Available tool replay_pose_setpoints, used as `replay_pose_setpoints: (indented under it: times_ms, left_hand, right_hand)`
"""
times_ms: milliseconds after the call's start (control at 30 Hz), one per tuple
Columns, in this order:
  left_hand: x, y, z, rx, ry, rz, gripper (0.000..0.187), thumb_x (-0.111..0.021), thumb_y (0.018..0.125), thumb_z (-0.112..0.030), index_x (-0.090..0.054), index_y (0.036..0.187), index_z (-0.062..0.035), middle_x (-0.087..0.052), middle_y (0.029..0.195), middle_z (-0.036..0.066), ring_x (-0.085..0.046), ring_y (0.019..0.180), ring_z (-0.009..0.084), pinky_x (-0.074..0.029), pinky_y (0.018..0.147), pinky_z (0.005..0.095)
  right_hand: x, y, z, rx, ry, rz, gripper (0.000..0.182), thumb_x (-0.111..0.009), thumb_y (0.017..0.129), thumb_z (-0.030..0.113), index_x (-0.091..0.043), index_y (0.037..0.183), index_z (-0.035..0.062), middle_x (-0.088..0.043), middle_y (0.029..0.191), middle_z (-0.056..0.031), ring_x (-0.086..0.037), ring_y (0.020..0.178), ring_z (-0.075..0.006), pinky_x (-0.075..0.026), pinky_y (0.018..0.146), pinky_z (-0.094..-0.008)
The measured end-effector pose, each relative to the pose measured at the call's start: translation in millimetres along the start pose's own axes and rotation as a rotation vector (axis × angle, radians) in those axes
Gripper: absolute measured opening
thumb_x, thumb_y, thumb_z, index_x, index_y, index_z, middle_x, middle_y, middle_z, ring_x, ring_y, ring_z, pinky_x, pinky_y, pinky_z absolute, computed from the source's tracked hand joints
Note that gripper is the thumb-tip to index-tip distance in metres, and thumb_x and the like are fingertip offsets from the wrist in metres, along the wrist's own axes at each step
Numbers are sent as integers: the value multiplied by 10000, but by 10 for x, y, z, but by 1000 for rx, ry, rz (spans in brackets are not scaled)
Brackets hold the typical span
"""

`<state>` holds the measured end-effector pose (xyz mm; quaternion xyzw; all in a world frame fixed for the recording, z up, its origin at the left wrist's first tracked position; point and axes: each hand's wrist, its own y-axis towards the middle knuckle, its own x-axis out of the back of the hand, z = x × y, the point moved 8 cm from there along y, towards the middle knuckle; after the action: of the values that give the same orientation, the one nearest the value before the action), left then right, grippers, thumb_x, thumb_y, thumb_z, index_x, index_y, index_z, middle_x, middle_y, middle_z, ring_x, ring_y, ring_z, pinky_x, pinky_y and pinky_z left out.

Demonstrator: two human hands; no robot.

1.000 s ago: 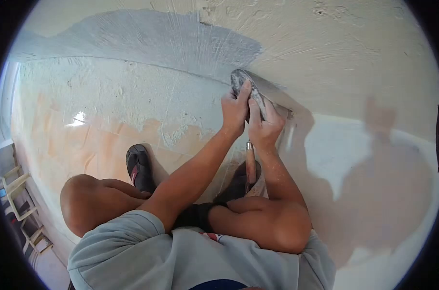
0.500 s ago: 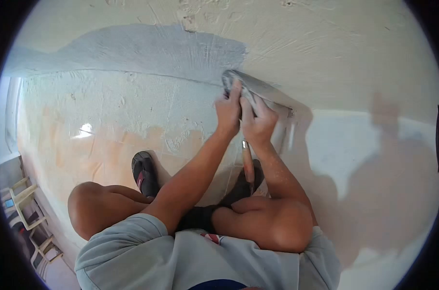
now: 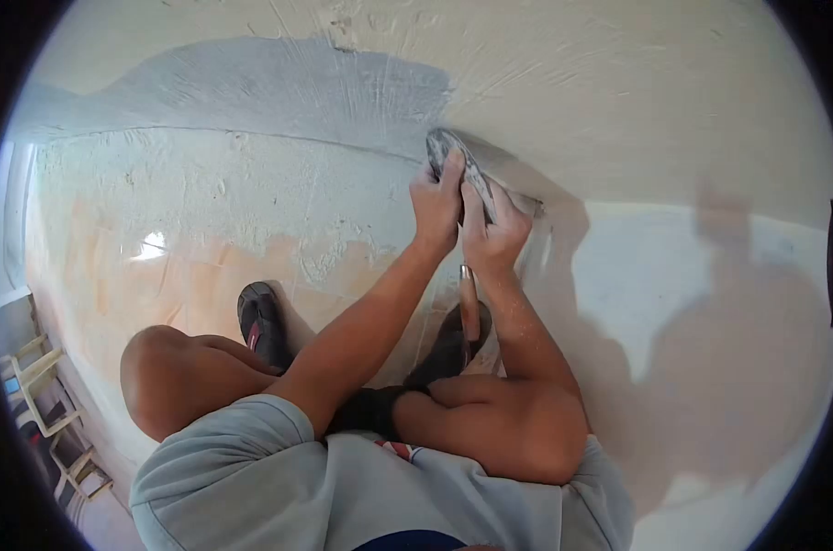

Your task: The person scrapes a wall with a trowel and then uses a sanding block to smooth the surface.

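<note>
Both my hands are closed on a long, flat, grey-smeared piece with a rounded end (image 3: 442,143); its exact kind I cannot make out. My left hand (image 3: 435,207) grips it with the thumb along the top. Close beside it, on the right, my right hand (image 3: 497,230) wraps its lower part. The piece lies against the pale wall, at the edge of a grey damp-looking coat (image 3: 343,92). Below my right wrist shows a wooden handle (image 3: 469,308) with a metal collar; whether it joins the held piece is hidden.
My bent knees and dark shoes (image 3: 263,321) are close below my arms. A rough, putty-streaked surface (image 3: 187,184) spreads to the left. Another wall (image 3: 618,248), carrying my shadow, meets this one at the right. Pale wooden framework (image 3: 44,367) stands at the far left.
The view has shifted slightly, so the wall and knees sit a little further left and up. Both hands keep their grip on the grey-smeared piece, its rounded end now showing more clearly.
</note>
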<state>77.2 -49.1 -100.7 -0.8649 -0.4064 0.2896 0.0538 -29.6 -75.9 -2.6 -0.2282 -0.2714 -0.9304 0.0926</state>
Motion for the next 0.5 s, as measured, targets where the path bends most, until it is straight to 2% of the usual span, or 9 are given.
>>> replay_pose_setpoints:
  times_ms: [33, 133, 200, 233, 333, 400, 433, 500]
  left_hand:
    - [-27, -43, 60, 45, -89, -8, 318, -683, 978, -307, -639, 913, 1, -617, 791, -11, -513, 707, 61, -432, 586, 261]
    - [8, -28, 142, 105, -88, -8, 307, -696, 968, -302, -663, 899, -4, -626, 789, 0, -512, 701, 66, -442, 589, 277]
    - [130, 129, -45, 32, 58, -74, 331, -680, 976, -334, -667, 883, -16, -612, 748, -1, -499, 669, 67, -429, 560, 296]
    - [226, 207, -148, 93, 96, -108, 389, -646, 995, -395, -659, 856, -32, -588, 708, -11, -480, 637, 66, -406, 531, 295]
    - [320, 275, -402, -20, -110, -1, 435, -596, 1021, -445, -633, 816, -63, -572, 711, -22, -465, 625, 61, -396, 526, 271]
    - [343, 257, -318, -1, -55, -31, 416, -602, 1019, -435, -636, 837, -62, -583, 732, -17, -476, 641, 61, -405, 537, 267]
    - [316, 262, -216, 40, -78, -28, 400, -625, 1009, -418, -642, 865, -45, -591, 747, -16, -488, 659, 65, -416, 553, 263]
    - [212, 153, -101, 2, -57, -31, 366, -653, 995, -372, -649, 880, -25, -599, 761, -16, -493, 670, 67, -420, 563, 260]
  right_hand:
    - [25, -21, -32, 6, -5, 19, 169, -690, 899, 101, -724, 1013, -18, -713, 821, -204, -729, 723, -325, -548, 624, -359]
    - [21, -18, 1, 20, 26, 27, 190, -685, 896, 83, -730, 1055, -12, -722, 854, -203, -743, 747, -299, -557, 648, -349]
    - [-141, 94, 83, -25, 21, 49, 163, -685, 894, 81, -733, 1028, 2, -716, 851, -201, -733, 746, -324, -552, 639, -360]
    - [-316, 164, 143, 23, 77, 71, 139, -678, 899, 87, -722, 1003, 8, -699, 820, -204, -706, 737, -369, -541, 624, -385]
    - [-547, 217, 408, 111, 123, 76, 134, -653, 913, 86, -696, 1004, -2, -681, 803, -217, -679, 735, -406, -530, 614, -411]
    - [-507, 174, 324, 67, 109, 84, 100, -686, 901, 92, -695, 928, -4, -685, 789, -191, -693, 686, -352, -513, 596, -359]
    - [-453, 139, 274, 82, 95, 84, 142, -667, 906, 78, -711, 1001, -18, -706, 839, -208, -712, 740, -369, -547, 630, -384]
    - [-274, 40, 140, 25, 27, 72, 153, -674, 901, 71, -719, 1011, -26, -720, 850, -198, -735, 731, -308, -552, 637, -353]
